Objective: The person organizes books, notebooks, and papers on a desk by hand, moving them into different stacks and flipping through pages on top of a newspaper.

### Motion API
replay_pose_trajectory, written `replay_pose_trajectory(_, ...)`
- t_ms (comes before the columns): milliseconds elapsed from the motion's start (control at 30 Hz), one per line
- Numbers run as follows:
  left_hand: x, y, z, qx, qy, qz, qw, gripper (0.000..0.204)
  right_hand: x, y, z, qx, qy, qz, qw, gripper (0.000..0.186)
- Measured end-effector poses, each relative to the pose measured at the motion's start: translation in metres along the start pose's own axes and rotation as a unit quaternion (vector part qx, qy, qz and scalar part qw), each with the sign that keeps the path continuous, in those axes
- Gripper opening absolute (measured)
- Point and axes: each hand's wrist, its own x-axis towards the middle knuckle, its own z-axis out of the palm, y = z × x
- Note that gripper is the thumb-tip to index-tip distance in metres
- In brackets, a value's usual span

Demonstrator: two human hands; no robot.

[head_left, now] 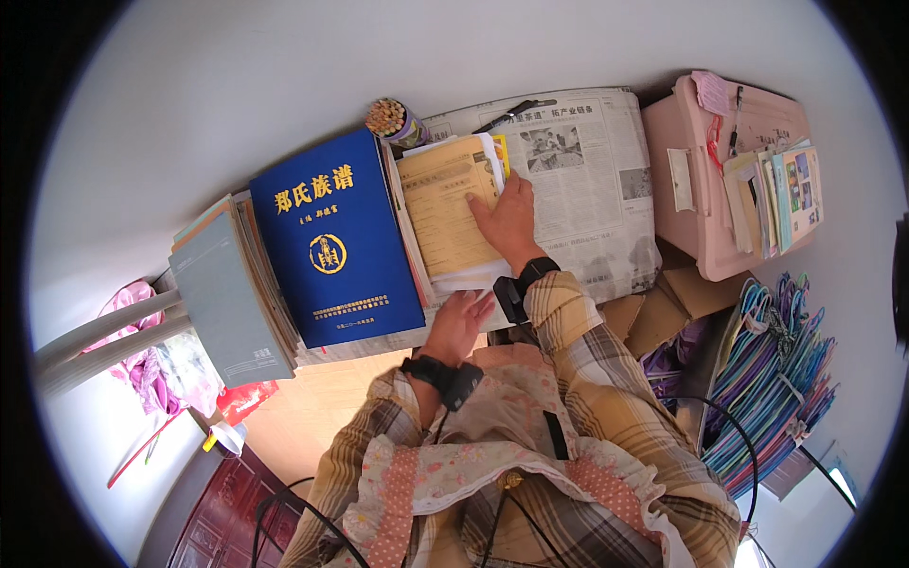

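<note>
A stack of papers (445, 194) with a tan printed sheet on top lies on the newspaper-covered table, white sheets showing at its edges. My right hand (508, 222) grips the stack's right side, thumb on the tan sheet and fingers around the edge. At the lower edge of the stack, my left hand (458, 327) touches the papers with its fingers stretched out. Just left of the papers is a thick blue hardcover book (379, 246) with gold lettering and a round gold emblem. Further left lies a pile topped by a grey-blue book (227, 293).
Newspaper (587, 189) covers the table. A cup of pencils (398, 121) and a black pen (511, 115) are at the back. Right stands a pink plastic bin (682, 180) with booklets (775, 204) on it. Many hangers (772, 379) and cardboard (677, 303) are below.
</note>
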Motion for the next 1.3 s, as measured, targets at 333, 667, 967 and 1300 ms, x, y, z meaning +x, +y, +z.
replay_pose_trajectory(333, 0.022, 0.016, 0.015, -0.100, -0.026, 0.015, 0.995, 0.024, -0.021, -0.036, -0.014, -0.115, -0.089, 0.049, 0.988, 0.096)
replay_pose_trajectory(667, 0.018, 0.027, 0.024, -0.143, -0.081, -0.101, 0.981, 0.024, -0.026, -0.037, -0.046, -0.118, -0.096, 0.018, 0.988, 0.071)
replay_pose_trajectory(967, 0.028, 0.024, 0.030, -0.170, -0.025, -0.012, 0.985, 0.037, -0.038, -0.029, -0.030, -0.042, -0.079, 0.044, 0.995, 0.053)
replay_pose_trajectory(1300, 0.028, 0.040, 0.039, -0.182, 0.030, -0.088, 0.979, 0.045, 0.024, -0.022, -0.065, -0.089, -0.069, -0.012, 0.994, 0.033)
